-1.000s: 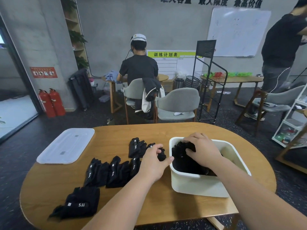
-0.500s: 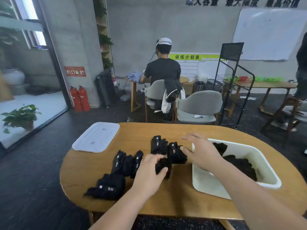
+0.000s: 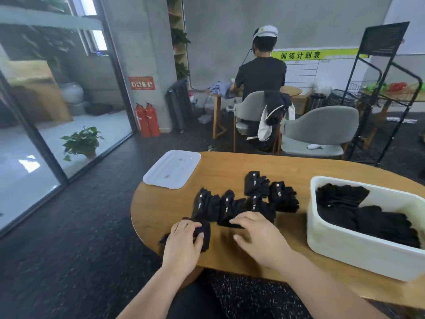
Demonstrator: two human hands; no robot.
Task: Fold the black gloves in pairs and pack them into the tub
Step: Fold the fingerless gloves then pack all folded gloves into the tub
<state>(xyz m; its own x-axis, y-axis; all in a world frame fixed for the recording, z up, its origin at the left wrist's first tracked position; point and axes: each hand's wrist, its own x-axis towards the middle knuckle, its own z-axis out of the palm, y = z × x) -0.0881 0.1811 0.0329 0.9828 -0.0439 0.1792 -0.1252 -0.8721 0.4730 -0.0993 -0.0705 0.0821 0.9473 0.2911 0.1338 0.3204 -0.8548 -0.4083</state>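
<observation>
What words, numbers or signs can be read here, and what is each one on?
"训练计划表": on the yellow-green header strip of the white wall chart.
"5.11": reading sideways on the small white tags of the folded black gloves on the oval wooden table.
Red wall sign on the grey concrete pillar: white characters too blurred to read.
Small mark on the clear plastic lid: too small to read.
</observation>
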